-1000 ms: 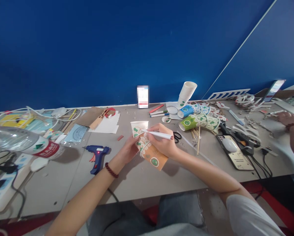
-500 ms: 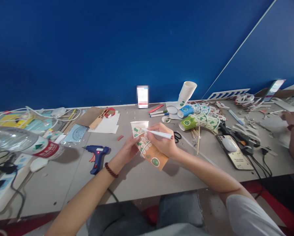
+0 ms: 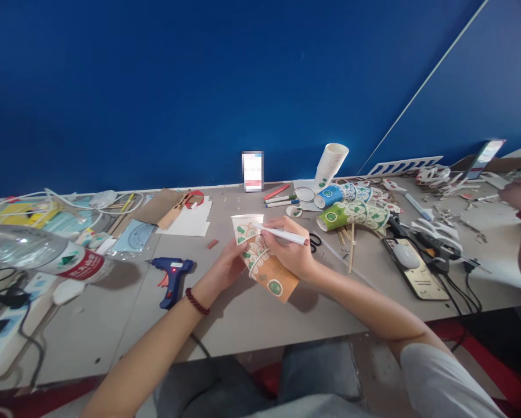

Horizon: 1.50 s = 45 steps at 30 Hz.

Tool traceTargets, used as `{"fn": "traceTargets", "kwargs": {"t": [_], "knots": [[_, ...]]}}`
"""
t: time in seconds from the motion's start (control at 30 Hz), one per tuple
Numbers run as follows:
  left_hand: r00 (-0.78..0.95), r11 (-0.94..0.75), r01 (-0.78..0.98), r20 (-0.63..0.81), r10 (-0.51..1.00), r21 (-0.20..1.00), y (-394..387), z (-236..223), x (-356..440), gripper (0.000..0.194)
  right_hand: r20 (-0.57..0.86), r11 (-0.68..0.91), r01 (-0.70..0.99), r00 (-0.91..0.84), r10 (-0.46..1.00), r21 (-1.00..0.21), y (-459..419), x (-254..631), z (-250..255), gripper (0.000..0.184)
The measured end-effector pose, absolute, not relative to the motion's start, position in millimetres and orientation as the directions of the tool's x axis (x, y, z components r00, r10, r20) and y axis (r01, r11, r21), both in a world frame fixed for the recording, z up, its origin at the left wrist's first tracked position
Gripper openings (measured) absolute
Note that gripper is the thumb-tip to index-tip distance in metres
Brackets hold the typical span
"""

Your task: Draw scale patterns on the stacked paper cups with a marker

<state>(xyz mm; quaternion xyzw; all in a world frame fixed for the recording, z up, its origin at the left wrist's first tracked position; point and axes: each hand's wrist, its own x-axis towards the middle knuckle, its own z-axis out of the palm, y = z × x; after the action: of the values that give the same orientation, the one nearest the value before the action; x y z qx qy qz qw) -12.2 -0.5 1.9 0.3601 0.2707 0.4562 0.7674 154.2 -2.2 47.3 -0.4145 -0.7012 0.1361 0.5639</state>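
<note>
My left hand [image 3: 229, 264] is closed round the joined paper cups [image 3: 277, 276], a white end at the top and an orange body with scale-like drawings running down to the right. In my right hand [image 3: 291, 249] a white marker [image 3: 288, 236] is pinched, its tip at the white cup near the rim. The marker's red cap [image 3: 213, 244] seems to lie on the table left of the cups. Beyond my right hand lie a green cup piece [image 3: 336, 217] and a blue cup piece [image 3: 327, 196], both with scale drawings.
A blue glue gun [image 3: 171, 278] lies left of my hands, with a plastic bottle [image 3: 68, 252] further left. Stacked white cups [image 3: 331, 165] lean at the back; black-handled scissors [image 3: 315, 241] lie right. A phone with a mouse [image 3: 406, 255] rests nearby. A co-worker's hand [image 3: 519, 194] is at far right.
My marker tip has shifted slightly to the right along the white cup, while the cups stay nearly still. At far right, the co-worker's hand has moved and a white sheet has come nearer the front edge.
</note>
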Motion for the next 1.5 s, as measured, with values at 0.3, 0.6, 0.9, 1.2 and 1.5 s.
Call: {"fn": "traceTargets", "kwargs": {"t": [0.3, 0.6, 0.9, 1.2, 1.5], "knots": [[0.435, 0.321, -0.515, -0.08, 0.897, 0.795, -0.4, 2.8, -11.3, 0.045, 0.66, 0.592, 0.417, 0.025, 0.751, -0.69, -3.2, 154.2, 47.9, 0.005], [0.439, 0.329, -0.506, -0.091, 0.894, 0.797, 0.5, -1.0, -13.2, 0.043, 0.616, 0.573, 0.333, 0.031, 0.787, -0.749, -3.1, 154.8, 44.4, 0.005], [0.439, 0.323, -0.499, -0.087, 0.894, 0.804, -0.4, 1.4, -13.1, 0.044, 0.651, 0.602, 0.347, 0.034, 0.759, -0.719, -1.3, 155.2, 44.7, 0.005], [0.441, 0.324, -0.503, -0.085, 0.894, 0.801, 0.4, -0.9, -13.4, 0.04, 0.679, 0.628, 0.366, 0.016, 0.734, -0.687, -0.2, 155.6, 45.6, 0.006], [0.447, 0.332, -0.5, -0.091, 0.89, 0.8, -0.4, -1.5, -14.2, 0.04, 0.7, 0.651, 0.366, 0.002, 0.715, -0.666, -0.1, 155.7, 48.5, 0.011]]}}
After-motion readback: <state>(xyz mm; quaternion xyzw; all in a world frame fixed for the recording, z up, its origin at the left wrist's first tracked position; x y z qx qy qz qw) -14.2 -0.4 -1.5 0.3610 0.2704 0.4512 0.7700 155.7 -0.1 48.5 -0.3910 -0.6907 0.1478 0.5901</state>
